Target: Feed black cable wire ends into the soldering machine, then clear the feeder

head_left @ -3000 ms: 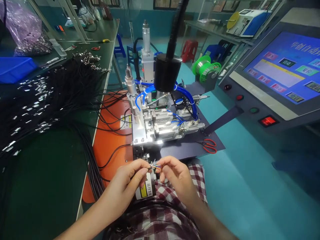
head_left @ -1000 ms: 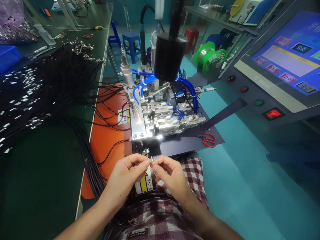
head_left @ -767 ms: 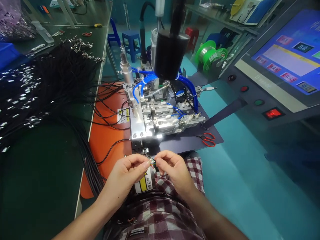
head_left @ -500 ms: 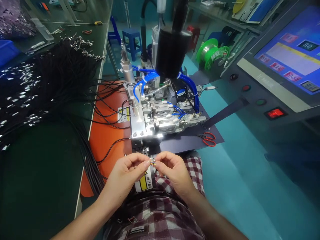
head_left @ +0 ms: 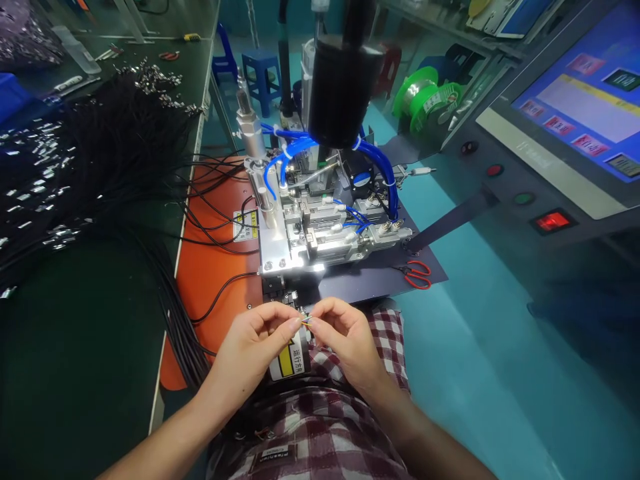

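Note:
Thin coloured wires (head_left: 307, 321), yellow and pale ones among them, stretch across the small gap between my two hands. My left hand (head_left: 265, 340) pinches them between thumb and forefinger. From the other side, my right hand (head_left: 345, 337) pinches the wire ends the same way. Both hands are just in front of the metal machine (head_left: 325, 233) with blue air tubes. Below the left fingers a label (head_left: 287, 360) with a yellow arrow shows. Whatever cable the wires belong to is hidden by the left hand.
A heap of black cables (head_left: 100, 153) covers the bench at left, with a bundle (head_left: 180, 333) hanging over its edge. Red-handled scissors (head_left: 417, 274) lie on the machine's dark base. A control panel (head_left: 540, 160) stands at right, near a green solder spool (head_left: 417, 97). A black cylinder (head_left: 343, 90) hangs above.
My hands keep their pinch on the wires, with only slight finger movement. The view has shifted a little, so the machine and bench appear slightly higher.

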`<action>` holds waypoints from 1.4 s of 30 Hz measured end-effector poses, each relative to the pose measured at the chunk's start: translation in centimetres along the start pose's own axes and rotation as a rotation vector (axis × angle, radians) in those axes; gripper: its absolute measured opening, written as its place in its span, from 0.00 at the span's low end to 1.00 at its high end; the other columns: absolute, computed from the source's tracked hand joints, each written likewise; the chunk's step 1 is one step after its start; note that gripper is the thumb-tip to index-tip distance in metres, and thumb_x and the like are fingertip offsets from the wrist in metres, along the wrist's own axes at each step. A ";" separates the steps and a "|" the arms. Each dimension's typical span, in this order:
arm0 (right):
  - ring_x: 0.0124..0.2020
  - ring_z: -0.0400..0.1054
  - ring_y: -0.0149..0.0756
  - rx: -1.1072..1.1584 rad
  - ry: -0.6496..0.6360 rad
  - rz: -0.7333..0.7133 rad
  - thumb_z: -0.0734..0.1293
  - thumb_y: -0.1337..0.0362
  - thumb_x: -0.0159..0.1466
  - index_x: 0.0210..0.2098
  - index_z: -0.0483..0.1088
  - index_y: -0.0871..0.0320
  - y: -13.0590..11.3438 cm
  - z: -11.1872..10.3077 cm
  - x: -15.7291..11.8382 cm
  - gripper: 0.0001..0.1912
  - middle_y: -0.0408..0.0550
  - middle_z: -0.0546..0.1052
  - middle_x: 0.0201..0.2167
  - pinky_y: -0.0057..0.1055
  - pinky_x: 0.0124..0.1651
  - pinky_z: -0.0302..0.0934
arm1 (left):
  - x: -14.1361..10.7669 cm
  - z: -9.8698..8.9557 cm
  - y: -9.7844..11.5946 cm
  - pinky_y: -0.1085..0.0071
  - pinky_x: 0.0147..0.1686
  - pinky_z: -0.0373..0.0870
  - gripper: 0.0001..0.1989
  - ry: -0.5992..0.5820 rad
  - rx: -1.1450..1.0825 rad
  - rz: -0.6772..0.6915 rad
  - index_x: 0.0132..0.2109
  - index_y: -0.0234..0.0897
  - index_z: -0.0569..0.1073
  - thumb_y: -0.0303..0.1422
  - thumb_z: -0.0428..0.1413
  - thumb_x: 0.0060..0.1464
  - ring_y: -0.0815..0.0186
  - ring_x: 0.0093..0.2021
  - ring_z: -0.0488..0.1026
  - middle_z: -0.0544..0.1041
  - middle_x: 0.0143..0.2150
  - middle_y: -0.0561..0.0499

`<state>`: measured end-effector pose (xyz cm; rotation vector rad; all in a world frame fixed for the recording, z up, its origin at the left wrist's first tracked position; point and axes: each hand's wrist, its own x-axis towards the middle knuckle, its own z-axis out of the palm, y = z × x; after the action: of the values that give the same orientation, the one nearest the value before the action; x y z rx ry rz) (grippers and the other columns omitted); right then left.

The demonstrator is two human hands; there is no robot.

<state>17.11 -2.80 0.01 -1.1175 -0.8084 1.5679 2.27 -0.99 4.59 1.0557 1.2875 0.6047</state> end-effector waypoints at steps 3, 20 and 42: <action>0.23 0.60 0.25 -0.004 -0.002 -0.016 0.70 0.64 0.54 0.28 0.71 0.58 0.1 0.0 0.0 0.05 0.40 0.71 0.24 0.24 0.26 0.57 | 0.1 -0.1 -0.1 0.79 0.17 0.53 0.11 0.005 0.010 0.025 0.33 0.34 0.75 0.39 0.58 0.50 0.74 0.21 0.60 0.70 0.24 0.55; 0.21 0.57 0.26 -0.133 -0.166 -0.021 0.66 0.59 0.60 0.29 0.65 0.57 -0.3 -0.4 0.5 0.09 0.37 0.63 0.20 0.26 0.26 0.55 | 0.4 -0.5 0.2 0.78 0.17 0.51 0.11 -0.082 -0.041 -0.029 0.32 0.35 0.75 0.39 0.60 0.47 0.75 0.19 0.58 0.70 0.22 0.56; 0.25 0.57 0.28 -0.341 -0.054 -0.127 0.64 0.65 0.60 0.26 0.66 0.58 -0.3 -0.6 -0.2 0.06 0.39 0.65 0.23 0.27 0.30 0.54 | 0.8 -0.1 -0.7 0.78 0.24 0.57 0.11 -0.023 0.038 0.023 0.33 0.32 0.73 0.38 0.58 0.50 0.73 0.25 0.61 0.67 0.25 0.55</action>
<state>17.76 -2.90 0.16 -1.2417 -1.1923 1.3909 2.17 -0.60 3.58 1.1071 1.2721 0.5859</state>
